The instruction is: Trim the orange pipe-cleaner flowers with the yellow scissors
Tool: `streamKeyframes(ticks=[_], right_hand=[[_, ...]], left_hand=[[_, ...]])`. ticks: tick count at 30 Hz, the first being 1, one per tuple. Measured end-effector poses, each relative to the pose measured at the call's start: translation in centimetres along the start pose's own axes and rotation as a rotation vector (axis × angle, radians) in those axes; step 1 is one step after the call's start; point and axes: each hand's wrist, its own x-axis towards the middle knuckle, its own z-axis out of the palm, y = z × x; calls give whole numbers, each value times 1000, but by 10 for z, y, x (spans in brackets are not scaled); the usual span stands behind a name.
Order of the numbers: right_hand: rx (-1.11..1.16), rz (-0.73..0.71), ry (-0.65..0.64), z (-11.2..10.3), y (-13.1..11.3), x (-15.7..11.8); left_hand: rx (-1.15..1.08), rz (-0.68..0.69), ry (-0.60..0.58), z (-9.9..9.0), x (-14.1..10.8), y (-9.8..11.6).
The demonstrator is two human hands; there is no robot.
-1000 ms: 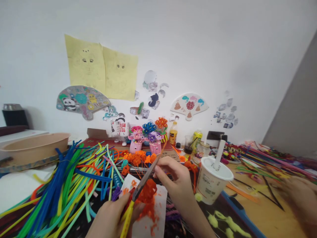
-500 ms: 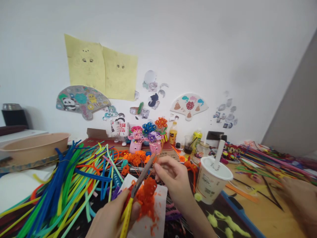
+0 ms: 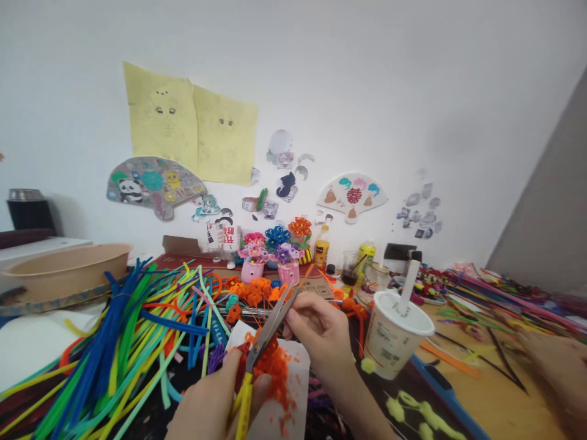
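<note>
My left hand (image 3: 220, 397) is closed round the yellow handles of a pair of scissors (image 3: 266, 335), whose metal blades point up and right, slightly parted. My right hand (image 3: 318, 327) pinches a thin orange pipe cleaner (image 3: 305, 279), its tip sticking up beside the blades. Below the hands, orange fuzz (image 3: 275, 373) lies scattered over a white sheet of paper (image 3: 296, 366).
Colourful pipe cleaners (image 3: 119, 348) spread across the left. A lidded cup (image 3: 392, 342) with a wide straw stands right of my right arm. Potted craft flowers (image 3: 288, 263) and bottles (image 3: 321, 247) line the back. Another person's hand (image 3: 550, 360) rests at the far right.
The scissor blades have parted and tilted slightly. The orange pipe cleaner now shows above my right fingers. The orange bunch between the hands is less visible, and the view has shifted slightly.
</note>
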Motion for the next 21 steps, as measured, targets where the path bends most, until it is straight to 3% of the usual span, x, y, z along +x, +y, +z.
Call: streamKeyframes(ticks=[7, 17, 21], right_hand=[[-89, -48, -64, -5, 2, 1], [-223, -125, -110, -9, 3, 1], [-286, -151, -110, -9, 3, 0]], left_hand=[[86, 5, -21, 5, 6, -6], [186, 119, 1, 17, 6, -23], [214, 92, 8, 19, 7, -25]])
